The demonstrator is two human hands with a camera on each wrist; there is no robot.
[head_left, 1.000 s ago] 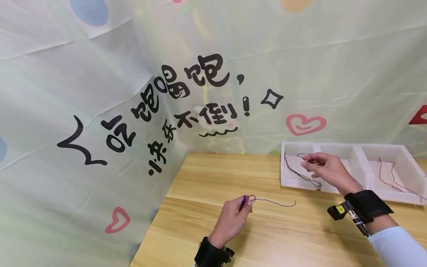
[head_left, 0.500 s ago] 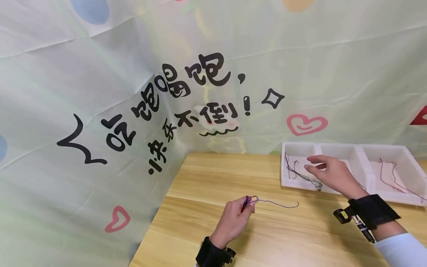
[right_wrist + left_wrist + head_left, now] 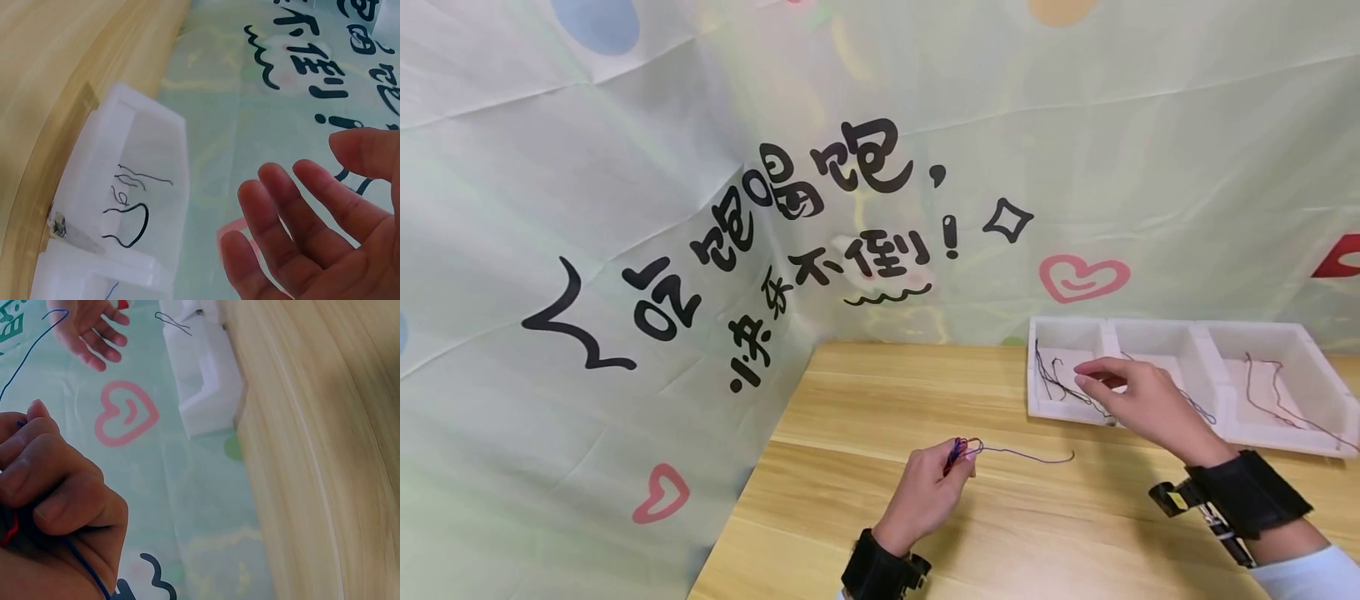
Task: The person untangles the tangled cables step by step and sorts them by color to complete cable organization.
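Note:
In the head view my left hand (image 3: 925, 492) pinches a small bundle of blue and red wires (image 3: 957, 452) above the table. One blue wire (image 3: 1030, 456) sticks out to the right from it, its tip hooked. My right hand (image 3: 1142, 404) holds nothing. It hovers over the left part of a white tray (image 3: 1213, 360), fingers apart in the right wrist view. Several black wires (image 3: 1051, 379) lie in the tray's left compartment. A dark blue wire (image 3: 1202, 410) shows in the middle one, partly hidden by my right hand.
Reddish-brown wires (image 3: 1262, 407) lie in the tray's right compartment, one trailing over its front wall. The tray stands at the back right of the wooden table (image 3: 880, 392), against a printed cloth backdrop (image 3: 925, 75).
A dark wire that my right hand held has been let go into the left compartment. The right hand then spread its fingers and drew back slightly. My left hand has barely moved.

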